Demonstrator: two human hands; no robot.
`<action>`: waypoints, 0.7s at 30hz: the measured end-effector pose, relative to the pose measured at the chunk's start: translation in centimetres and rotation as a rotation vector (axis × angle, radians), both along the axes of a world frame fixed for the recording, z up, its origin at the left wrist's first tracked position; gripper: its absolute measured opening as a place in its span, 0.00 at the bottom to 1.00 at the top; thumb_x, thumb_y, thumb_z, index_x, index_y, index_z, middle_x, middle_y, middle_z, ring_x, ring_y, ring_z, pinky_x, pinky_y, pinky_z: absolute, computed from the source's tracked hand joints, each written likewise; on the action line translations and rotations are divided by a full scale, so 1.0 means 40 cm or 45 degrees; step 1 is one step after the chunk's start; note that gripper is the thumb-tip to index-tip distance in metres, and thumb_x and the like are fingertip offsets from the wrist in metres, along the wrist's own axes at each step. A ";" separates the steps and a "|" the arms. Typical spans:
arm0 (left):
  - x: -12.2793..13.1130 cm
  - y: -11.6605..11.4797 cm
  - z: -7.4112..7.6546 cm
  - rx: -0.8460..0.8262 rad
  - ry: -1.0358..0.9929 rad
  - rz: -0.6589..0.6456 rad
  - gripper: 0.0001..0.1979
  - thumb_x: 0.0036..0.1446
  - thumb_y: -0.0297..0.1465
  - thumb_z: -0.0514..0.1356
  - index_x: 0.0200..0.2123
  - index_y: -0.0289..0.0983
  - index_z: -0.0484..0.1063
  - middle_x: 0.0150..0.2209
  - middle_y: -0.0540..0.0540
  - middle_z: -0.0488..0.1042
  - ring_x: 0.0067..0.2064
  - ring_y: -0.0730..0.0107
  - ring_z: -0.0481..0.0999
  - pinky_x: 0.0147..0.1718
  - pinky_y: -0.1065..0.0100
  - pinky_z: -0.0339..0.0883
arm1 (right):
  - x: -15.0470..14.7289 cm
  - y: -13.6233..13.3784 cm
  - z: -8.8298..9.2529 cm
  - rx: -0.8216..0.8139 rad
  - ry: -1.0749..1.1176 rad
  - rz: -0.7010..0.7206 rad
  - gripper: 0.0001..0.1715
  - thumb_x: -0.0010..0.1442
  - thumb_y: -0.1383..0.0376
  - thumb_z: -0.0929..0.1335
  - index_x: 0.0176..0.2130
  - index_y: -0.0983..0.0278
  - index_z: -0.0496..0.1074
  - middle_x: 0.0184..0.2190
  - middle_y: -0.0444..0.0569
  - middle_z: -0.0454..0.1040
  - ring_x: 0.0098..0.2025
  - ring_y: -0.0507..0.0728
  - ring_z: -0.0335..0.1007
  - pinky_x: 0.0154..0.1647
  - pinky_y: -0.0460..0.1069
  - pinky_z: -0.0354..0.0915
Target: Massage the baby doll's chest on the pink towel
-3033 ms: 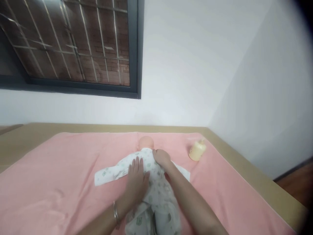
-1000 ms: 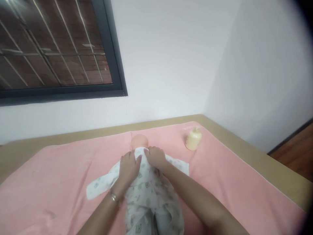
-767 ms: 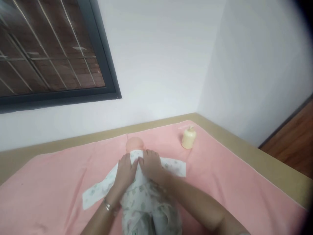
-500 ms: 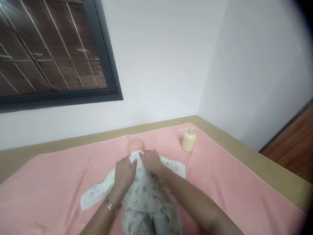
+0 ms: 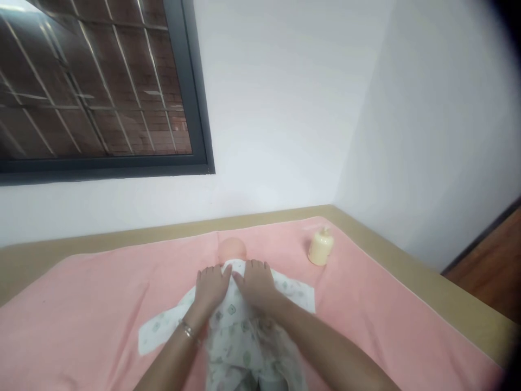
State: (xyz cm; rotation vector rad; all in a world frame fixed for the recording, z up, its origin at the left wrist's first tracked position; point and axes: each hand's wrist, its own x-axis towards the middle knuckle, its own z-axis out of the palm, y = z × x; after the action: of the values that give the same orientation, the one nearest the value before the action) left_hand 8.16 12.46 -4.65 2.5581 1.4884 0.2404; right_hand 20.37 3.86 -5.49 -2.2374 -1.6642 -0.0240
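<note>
A doll with a bald, rounded head (image 5: 232,249) lies stretched out on a pink sheet (image 5: 93,293). It wears a white garment (image 5: 234,309) with a small printed pattern, and both sleeves spread out to the sides. Whether the doll faces up or down, I cannot tell. My left hand (image 5: 211,285) rests on its left-side shoulder in view, palm down, with fingers over the cloth. My right hand (image 5: 258,282) lies the same way on the other shoulder. Both thumbs point inward and nearly meet below the neck.
A cream pump bottle (image 5: 321,247) stands on the sheet at the back right. Beyond the sheet runs a tan ledge (image 5: 163,229) along white walls (image 5: 280,108). A dark-framed window (image 5: 199,108) with bars is at the upper left.
The view has shifted, so the scene sits slightly lower and farther right. Both hands stay at the doll's shoulders, with the right hand's fingers now pointing more straight ahead.
</note>
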 end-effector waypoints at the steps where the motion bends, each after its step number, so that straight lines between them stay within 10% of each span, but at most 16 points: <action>1: 0.001 -0.017 -0.016 0.080 -0.009 -0.002 0.27 0.64 0.43 0.41 0.44 0.31 0.72 0.44 0.34 0.75 0.49 0.51 0.71 0.52 0.53 0.55 | 0.021 0.021 0.005 -0.073 0.074 -0.006 0.33 0.66 0.49 0.54 0.45 0.71 0.72 0.41 0.63 0.74 0.46 0.66 0.69 0.50 0.60 0.59; 9: 0.001 -0.123 -0.125 0.544 -0.168 -0.069 0.29 0.61 0.42 0.47 0.59 0.27 0.59 0.58 0.30 0.62 0.61 0.45 0.57 0.57 0.47 0.50 | 0.093 0.078 0.021 -0.334 0.409 0.016 0.35 0.68 0.54 0.49 0.44 0.69 0.75 0.44 0.61 0.75 0.46 0.63 0.72 0.44 0.54 0.64; 16: -0.003 -0.059 -0.061 0.321 -0.024 -0.178 0.19 0.64 0.35 0.44 0.47 0.35 0.70 0.49 0.33 0.71 0.51 0.49 0.67 0.53 0.42 0.50 | 0.014 -0.005 -0.006 0.005 -0.065 -0.007 0.25 0.67 0.55 0.55 0.45 0.68 0.71 0.43 0.62 0.73 0.48 0.65 0.67 0.51 0.60 0.55; 21: 0.008 -0.011 -0.029 0.024 -0.081 0.079 0.27 0.63 0.46 0.41 0.47 0.33 0.71 0.44 0.34 0.74 0.50 0.49 0.70 0.55 0.41 0.46 | 0.016 0.020 0.006 -0.098 -0.026 -0.009 0.29 0.67 0.52 0.55 0.44 0.71 0.71 0.42 0.64 0.72 0.46 0.66 0.67 0.52 0.62 0.53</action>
State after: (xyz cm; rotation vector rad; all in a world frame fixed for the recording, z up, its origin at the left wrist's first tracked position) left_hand 8.48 12.03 -5.81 2.4963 1.5511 0.3420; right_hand 21.03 4.67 -5.27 -2.3071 -1.6949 0.0157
